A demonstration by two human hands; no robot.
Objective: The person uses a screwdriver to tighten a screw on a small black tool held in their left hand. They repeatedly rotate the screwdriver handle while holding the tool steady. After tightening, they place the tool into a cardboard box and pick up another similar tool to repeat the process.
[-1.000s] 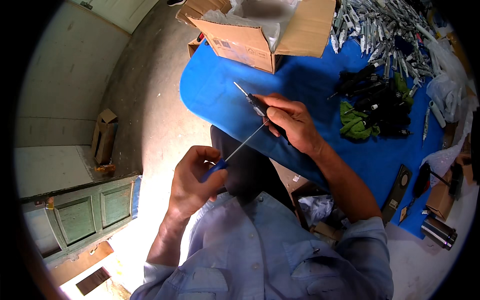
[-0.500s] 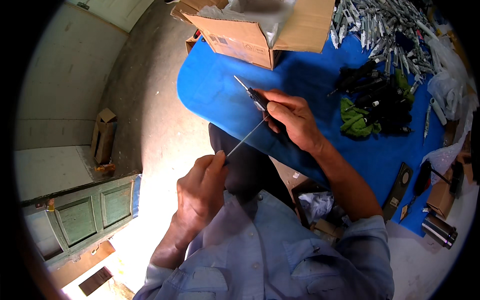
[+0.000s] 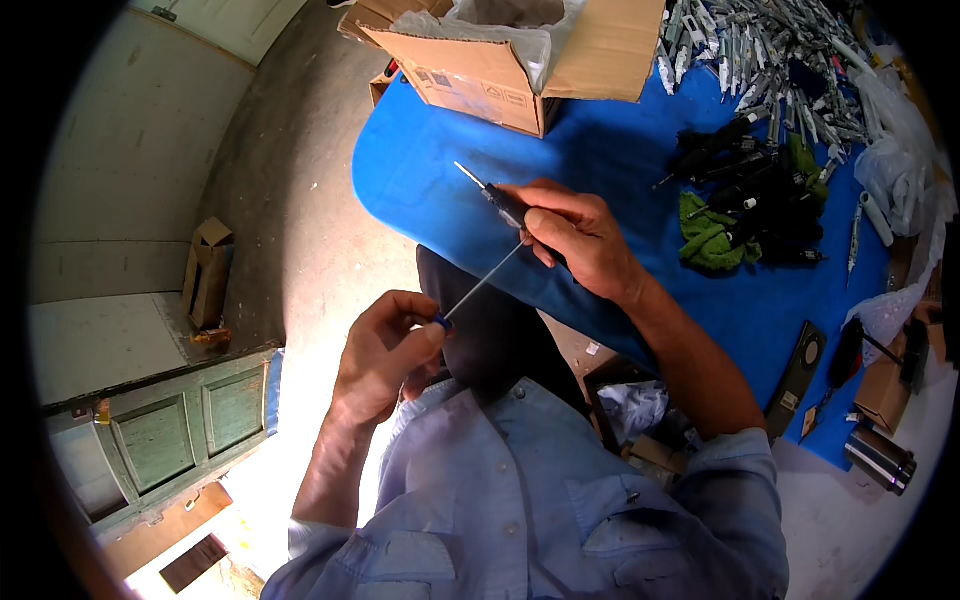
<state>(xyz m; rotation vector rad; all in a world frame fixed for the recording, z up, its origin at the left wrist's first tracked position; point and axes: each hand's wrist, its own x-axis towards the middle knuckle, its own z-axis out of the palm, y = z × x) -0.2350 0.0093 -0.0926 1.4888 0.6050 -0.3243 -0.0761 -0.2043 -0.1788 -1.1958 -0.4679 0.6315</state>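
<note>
A screwdriver [image 3: 487, 277] with a thin metal shaft and a blue handle end is pinched in my left hand [image 3: 385, 350]. Its shaft slants up and right, and the tip meets the underside of a small black tool by my right fingers. My right hand [image 3: 585, 235] is closed around that black pen-shaped tool [image 3: 508, 205], whose slim metal rod points up and left over the blue table's edge. My right palm and fingers hide much of the tool's body, and the exact contact point of the screwdriver tip is hard to see.
An open cardboard box [image 3: 470, 80] with plastic lining stands at the far edge of the blue table [image 3: 420, 150]. Several black tools [image 3: 760, 190] lie on a green cloth [image 3: 712, 240] to the right. Beyond is a heap of grey-white pen-like pieces [image 3: 770, 50]. A metal cylinder [image 3: 880, 460] lies far right.
My left fingers have loosened and turned on the screwdriver handle, which now shows blue. Both hands and the black tool have shifted slightly left.
</note>
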